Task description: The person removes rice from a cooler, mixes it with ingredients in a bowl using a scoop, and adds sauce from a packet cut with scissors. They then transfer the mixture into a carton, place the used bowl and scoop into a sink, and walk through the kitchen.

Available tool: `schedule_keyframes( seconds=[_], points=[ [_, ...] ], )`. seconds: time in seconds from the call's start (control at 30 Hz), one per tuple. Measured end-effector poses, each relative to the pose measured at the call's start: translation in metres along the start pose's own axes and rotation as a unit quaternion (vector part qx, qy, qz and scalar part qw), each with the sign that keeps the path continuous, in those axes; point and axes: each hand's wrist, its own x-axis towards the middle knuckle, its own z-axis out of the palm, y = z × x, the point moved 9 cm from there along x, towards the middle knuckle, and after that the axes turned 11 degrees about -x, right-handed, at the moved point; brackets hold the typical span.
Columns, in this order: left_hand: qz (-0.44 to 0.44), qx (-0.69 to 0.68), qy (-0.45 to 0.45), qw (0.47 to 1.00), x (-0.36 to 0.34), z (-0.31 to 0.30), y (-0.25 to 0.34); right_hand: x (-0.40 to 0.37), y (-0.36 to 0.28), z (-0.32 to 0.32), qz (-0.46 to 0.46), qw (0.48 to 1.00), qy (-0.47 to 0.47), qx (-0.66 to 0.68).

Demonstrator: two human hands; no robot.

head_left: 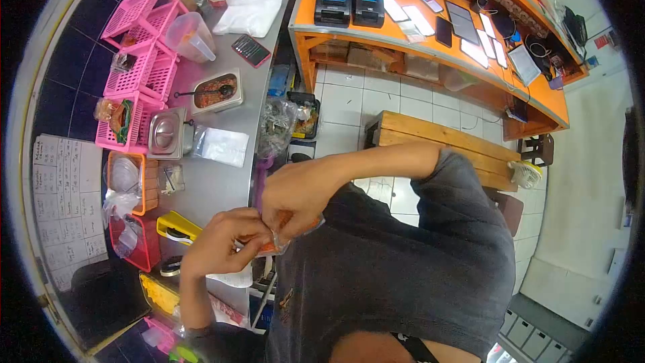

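Observation:
Close to my chest, both hands meet at a small clear plastic bag (271, 249) with orange-red contents. My right hand (292, 195) comes from above, fingers closed on the bag's upper part. My left hand (225, 242) pinches the bag's gathered plastic beside it, thumb and forefinger together. Fingers cover much of the bag. On the steel counter (201, 191) ahead stands a metal pan (234, 102) of red chunky sauce with a dark ladle (227, 91) in it. A lidded metal pan (166, 133) and a pile of clear plastic bags (224, 146) lie nearer.
Pink baskets (138, 70), a plastic pitcher (190, 37) and a dark-screened device (252, 49) sit along the counter. An orange basket (126, 181) and a yellow holder (178, 227) are nearer. A wooden bench (443, 151) and an orange desk (403, 33) stand to my right.

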Motion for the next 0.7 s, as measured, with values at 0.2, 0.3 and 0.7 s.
schedule_keyframes(
  seconds=[0.2, 0.3, 0.7],
  points=[
    [-0.102, -0.105, -0.038, 0.989, 0.015, 0.009, -0.031, -0.008, 0.006, -0.011, 0.035, 0.997, -0.01, -0.063],
    [-0.151, -0.172, -0.017, 0.973, 0.018, 0.012, -0.04, -0.012, 0.003, -0.019, 0.002, 0.997, 0.032, -0.07],
    [-0.05, -0.036, 0.02, 0.998, 0.021, -0.007, -0.004, -0.024, 0.003, -0.028, -0.004, 0.993, 0.06, 0.097]
  ],
)
